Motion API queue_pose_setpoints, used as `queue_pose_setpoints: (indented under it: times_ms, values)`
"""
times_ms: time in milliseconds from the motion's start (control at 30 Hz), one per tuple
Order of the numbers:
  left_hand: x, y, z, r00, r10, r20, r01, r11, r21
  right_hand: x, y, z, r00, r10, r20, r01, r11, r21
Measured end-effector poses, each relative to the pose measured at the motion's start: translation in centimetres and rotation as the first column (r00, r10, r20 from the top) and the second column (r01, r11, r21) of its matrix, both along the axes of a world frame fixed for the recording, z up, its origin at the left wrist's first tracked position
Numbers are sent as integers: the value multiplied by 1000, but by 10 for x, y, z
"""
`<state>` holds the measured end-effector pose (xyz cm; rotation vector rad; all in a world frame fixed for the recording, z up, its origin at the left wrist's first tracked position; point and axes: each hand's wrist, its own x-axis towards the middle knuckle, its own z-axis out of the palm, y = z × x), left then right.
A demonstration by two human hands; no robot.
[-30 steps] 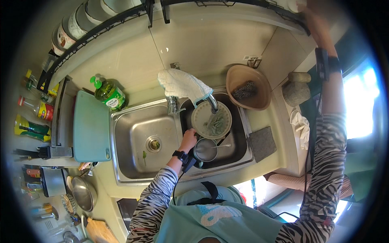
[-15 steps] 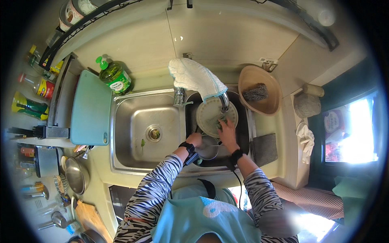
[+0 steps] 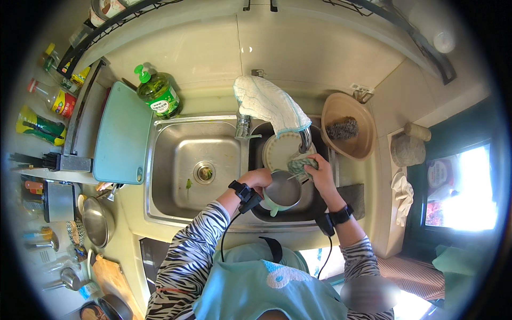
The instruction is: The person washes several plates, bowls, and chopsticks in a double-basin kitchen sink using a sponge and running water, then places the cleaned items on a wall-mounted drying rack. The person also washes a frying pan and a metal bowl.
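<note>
Here, right grip (image 3: 322, 174) closed, pinching green cloth (image 3: 303, 166).

Black-and-white zebra-striped sleeves (image 3: 188, 261), teal garment (image 3: 261, 296), green patterned cloth (image 3: 302, 167), mint-green bowl (image 3: 278, 206), tan basin (image 3: 358, 143)

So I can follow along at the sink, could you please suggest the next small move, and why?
Probably the right hand should ease the green cloth it holds into the cup: the cloth sits right by the cup's rim, the cup's mouth faces the camera, and the left hand appears to grip its left side.
</note>
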<state>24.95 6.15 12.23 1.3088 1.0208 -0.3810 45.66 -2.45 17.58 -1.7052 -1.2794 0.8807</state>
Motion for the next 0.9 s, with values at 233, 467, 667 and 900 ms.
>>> queue_pose_setpoints:
  times_ms: [233, 467, 667, 900]
  values:
    - [17, 21, -1, 920, 291, 264, -275, 957, -98, -24, -16, 30, 819, -121, -561, 122, 992, -35]
    - [43, 34, 16, 941, 324, 97, -338, 902, 268, -24, -9, -21, 796, -265, -544, 231, 964, -130]
    - [53, 15, 5, 980, 135, 144, -193, 502, 843, -16, -17, -34, 764, -346, -544, 286, 938, -194]
    - [49, 0, 17, 993, 75, 96, -113, 283, 952, -14, -15, -17, 716, -337, -611, 324, 936, -136]
